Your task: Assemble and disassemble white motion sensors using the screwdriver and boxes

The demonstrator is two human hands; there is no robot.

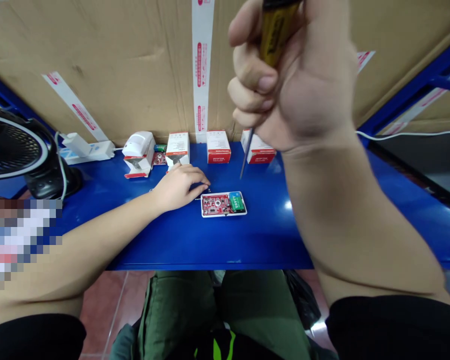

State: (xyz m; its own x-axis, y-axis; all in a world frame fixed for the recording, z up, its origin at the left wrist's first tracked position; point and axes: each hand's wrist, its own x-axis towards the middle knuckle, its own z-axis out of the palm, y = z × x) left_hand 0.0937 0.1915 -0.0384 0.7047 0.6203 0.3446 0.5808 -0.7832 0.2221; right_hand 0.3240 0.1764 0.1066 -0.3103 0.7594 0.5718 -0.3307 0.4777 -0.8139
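High at the right, close to the camera, my right hand (285, 85) is wrapped round the yellow and black handle of a screwdriver (277, 37). Its thin shaft points down toward the table. My left hand (182, 184) rests low over the blue table, thumb and forefinger nearly together by a tiny metal piece, perhaps a screw; whether they hold anything is too small to tell. Just right of those fingertips lies an open white casing with a red circuit board (212, 205) and a green and blue battery (236, 202) in it.
Along the back of the blue table (210, 245) stand several small white and red boxes (218, 146). A white detector (138, 145) sits at the left among them. A black fan (11, 145) and a white power strip (92, 151) are farther left. Cardboard (135, 60) walls the back.
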